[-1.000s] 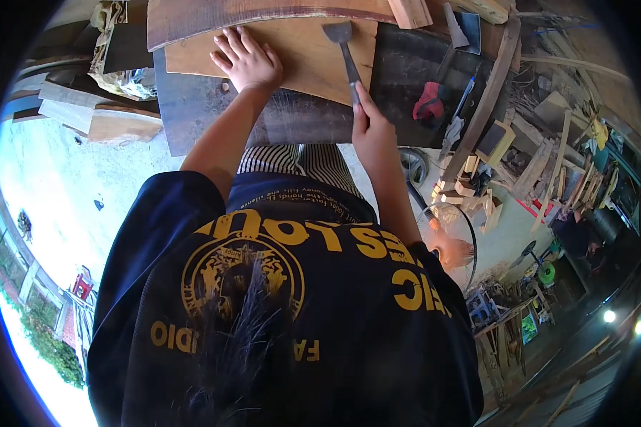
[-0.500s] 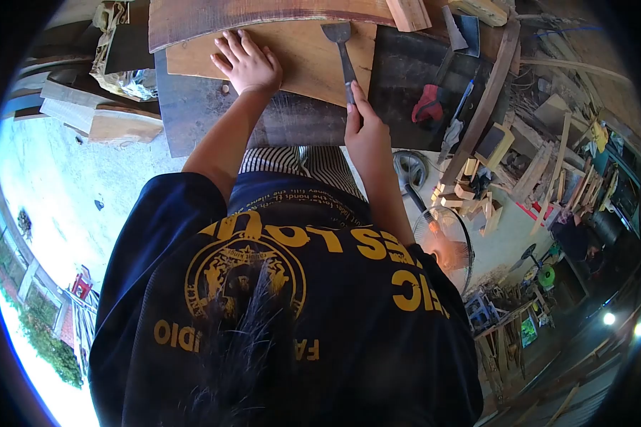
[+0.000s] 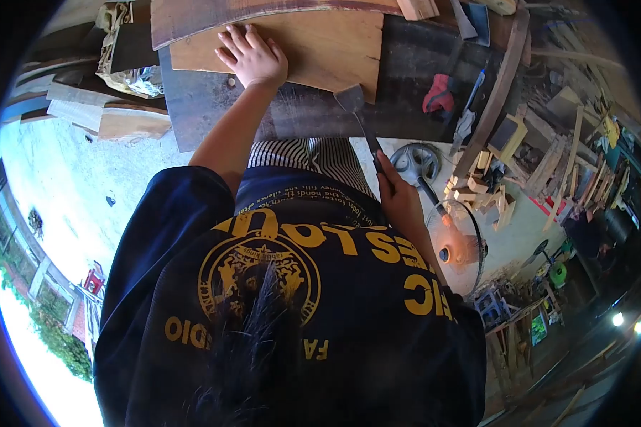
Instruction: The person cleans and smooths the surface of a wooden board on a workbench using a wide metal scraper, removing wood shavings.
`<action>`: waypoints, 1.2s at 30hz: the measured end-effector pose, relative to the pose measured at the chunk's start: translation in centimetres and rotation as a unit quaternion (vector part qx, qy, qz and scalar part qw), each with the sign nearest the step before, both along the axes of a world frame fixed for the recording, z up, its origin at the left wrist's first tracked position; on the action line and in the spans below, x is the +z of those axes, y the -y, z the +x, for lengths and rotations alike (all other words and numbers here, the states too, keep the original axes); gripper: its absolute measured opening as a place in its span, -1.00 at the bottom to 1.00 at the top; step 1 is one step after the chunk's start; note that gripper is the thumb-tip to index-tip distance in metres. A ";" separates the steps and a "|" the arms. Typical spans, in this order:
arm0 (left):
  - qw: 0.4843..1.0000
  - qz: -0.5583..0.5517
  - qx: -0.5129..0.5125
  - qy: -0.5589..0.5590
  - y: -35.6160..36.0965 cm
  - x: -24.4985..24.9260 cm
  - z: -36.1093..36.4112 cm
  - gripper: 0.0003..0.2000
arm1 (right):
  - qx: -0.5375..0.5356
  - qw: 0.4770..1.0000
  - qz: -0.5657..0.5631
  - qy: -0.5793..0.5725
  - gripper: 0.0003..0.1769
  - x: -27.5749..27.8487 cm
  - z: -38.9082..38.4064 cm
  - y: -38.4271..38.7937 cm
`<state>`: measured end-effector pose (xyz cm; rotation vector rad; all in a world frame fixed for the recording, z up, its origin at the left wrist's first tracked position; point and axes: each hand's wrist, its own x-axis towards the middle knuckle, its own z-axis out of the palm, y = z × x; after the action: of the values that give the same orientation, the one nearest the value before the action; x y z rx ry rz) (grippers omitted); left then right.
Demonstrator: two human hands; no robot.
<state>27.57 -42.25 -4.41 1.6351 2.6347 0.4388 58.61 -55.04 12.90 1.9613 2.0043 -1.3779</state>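
Note:
My left hand (image 3: 258,62) lies flat with fingers spread on a light-brown wooden board (image 3: 327,53). In my right hand (image 3: 400,196) is the handle of a scraper (image 3: 363,124) with a wide, flat metal blade. That blade rests over the near edge of the board, toward its right corner, while the hand is drawn back close to my body. Along the far side, a larger curved wooden panel (image 3: 285,13) overlaps the board. Under both is a dark work surface (image 3: 199,107).
Right of the board lie a red glove (image 3: 439,94) and a blue pen-like stick (image 3: 477,84). A long wooden strip (image 3: 497,89) runs down the right side. Near my right arm stands an orange fan (image 3: 457,245), with stacked wood offcuts (image 3: 502,206) beyond it.
My right hand has pulled the scraper back toward my body, its blade sliding from the far part of the board to the near edge. My left hand stays flat on the board.

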 end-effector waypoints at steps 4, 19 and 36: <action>0.999 0.038 0.015 0.014 0.3 -0.2 -0.1 -0.48 | -0.008 0.996 0.080 -0.032 -0.49 -3.4 1.2 2.1; 0.966 0.025 0.226 0.121 4.3 -0.7 -6.3 -0.23 | 0.100 0.994 0.039 -0.020 -0.51 -2.8 9.2 -4.7; 0.972 0.064 0.212 0.074 4.6 -1.5 -6.7 -0.24 | 0.212 0.975 0.034 -0.056 -0.59 -5.1 5.6 -12.9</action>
<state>20.92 -46.83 -5.88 1.0008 2.8808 0.7209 64.24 -42.13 7.83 1.3791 2.3656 -1.3478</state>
